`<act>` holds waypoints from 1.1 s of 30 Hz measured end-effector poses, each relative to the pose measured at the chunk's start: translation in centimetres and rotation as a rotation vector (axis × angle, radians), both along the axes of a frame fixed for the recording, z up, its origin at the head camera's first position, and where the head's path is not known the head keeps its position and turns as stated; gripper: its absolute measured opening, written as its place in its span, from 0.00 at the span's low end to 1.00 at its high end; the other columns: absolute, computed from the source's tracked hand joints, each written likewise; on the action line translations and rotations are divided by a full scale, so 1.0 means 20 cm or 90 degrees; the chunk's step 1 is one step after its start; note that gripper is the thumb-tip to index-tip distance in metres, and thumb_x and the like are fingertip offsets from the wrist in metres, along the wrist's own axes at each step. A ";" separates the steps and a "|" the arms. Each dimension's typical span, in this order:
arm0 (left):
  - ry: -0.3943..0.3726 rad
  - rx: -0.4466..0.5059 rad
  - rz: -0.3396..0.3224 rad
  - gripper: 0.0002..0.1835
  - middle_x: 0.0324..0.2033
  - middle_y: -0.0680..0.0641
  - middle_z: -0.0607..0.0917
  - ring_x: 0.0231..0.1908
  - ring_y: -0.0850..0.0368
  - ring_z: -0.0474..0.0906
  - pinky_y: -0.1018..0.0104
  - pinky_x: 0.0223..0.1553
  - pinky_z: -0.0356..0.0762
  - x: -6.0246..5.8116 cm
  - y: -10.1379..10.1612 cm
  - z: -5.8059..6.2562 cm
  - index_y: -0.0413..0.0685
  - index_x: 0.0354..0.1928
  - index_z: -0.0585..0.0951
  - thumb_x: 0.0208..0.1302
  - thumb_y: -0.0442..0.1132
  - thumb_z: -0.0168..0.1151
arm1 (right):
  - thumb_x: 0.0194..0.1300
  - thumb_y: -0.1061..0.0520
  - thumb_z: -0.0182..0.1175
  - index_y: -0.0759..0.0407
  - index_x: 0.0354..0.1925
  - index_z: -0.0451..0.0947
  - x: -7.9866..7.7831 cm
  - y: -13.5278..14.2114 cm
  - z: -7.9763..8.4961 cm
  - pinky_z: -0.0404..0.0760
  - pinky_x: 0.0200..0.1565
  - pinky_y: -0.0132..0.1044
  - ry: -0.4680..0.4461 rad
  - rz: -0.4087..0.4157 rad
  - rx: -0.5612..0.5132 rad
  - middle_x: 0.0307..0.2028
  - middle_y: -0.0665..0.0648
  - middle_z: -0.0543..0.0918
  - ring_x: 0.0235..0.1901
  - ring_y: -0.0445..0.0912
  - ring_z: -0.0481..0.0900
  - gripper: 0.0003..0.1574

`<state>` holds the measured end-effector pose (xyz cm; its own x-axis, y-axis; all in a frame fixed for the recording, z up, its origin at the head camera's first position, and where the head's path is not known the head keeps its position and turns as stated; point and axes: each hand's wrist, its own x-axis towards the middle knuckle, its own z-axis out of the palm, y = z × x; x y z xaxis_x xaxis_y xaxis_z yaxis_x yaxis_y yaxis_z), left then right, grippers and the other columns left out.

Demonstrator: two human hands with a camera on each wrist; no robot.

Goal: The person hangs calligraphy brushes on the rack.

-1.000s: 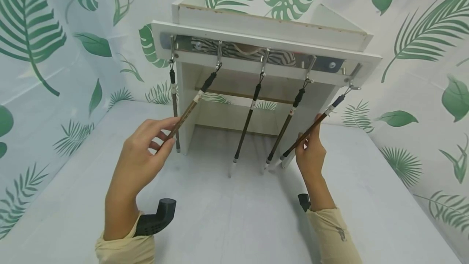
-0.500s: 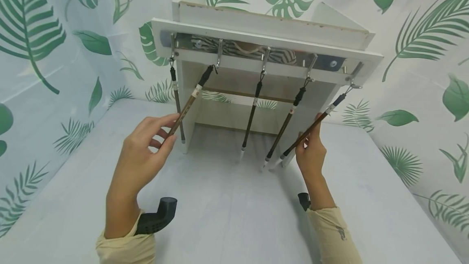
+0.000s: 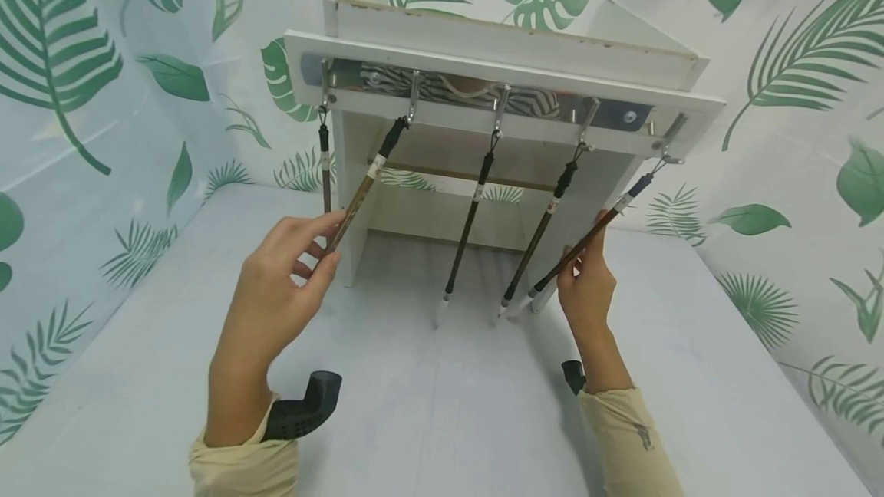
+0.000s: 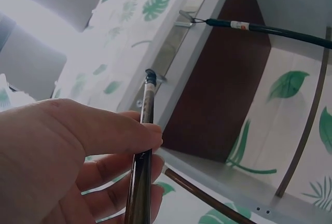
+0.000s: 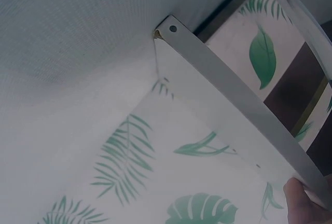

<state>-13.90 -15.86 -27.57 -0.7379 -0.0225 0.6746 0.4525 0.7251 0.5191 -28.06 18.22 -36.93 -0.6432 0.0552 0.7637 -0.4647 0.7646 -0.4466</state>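
Observation:
My left hand (image 3: 276,290) pinches a calligraphy brush (image 3: 366,182) by its brown handle, between thumb and fingers. The brush slants up to the right, and its black top is right at the lower end of the second hook (image 3: 414,94) from the left. In the left wrist view the thumb lies across that brush handle (image 4: 148,105). My right hand (image 3: 587,290) holds the rightmost brush (image 3: 604,225), tilted, its loop on the last hook (image 3: 670,136). In the right wrist view only a fingertip (image 5: 300,200) shows, at the lower right.
A white stand (image 3: 504,102) carries the metal hook rail. From other hooks hang a left brush (image 3: 325,159), a middle brush (image 3: 471,217) and another brush (image 3: 539,232). A light table (image 3: 414,405) lies below; leaf-patterned cloth (image 3: 794,175) surrounds it.
The left hand's brush top has shifted away from the second hook, then back right and up to it. The leftmost and middle brushes swing. The right hand stays in place.

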 end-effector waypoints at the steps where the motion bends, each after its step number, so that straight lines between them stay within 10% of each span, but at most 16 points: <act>1: 0.000 -0.001 0.002 0.24 0.41 0.42 0.81 0.35 0.54 0.79 0.62 0.29 0.81 0.00 0.00 0.00 0.42 0.56 0.78 0.55 0.23 0.63 | 0.65 0.70 0.51 0.47 0.75 0.42 0.00 0.00 0.00 0.83 0.40 0.58 0.001 0.000 -0.002 0.51 0.75 0.78 0.44 0.68 0.81 0.48; 33: 0.033 -0.074 0.029 0.23 0.39 0.44 0.81 0.32 0.55 0.81 0.64 0.26 0.79 0.01 0.02 0.00 0.44 0.53 0.81 0.52 0.23 0.65 | 0.66 0.69 0.51 0.49 0.75 0.42 0.00 0.00 0.00 0.84 0.36 0.58 0.019 -0.009 0.012 0.48 0.76 0.79 0.38 0.68 0.82 0.47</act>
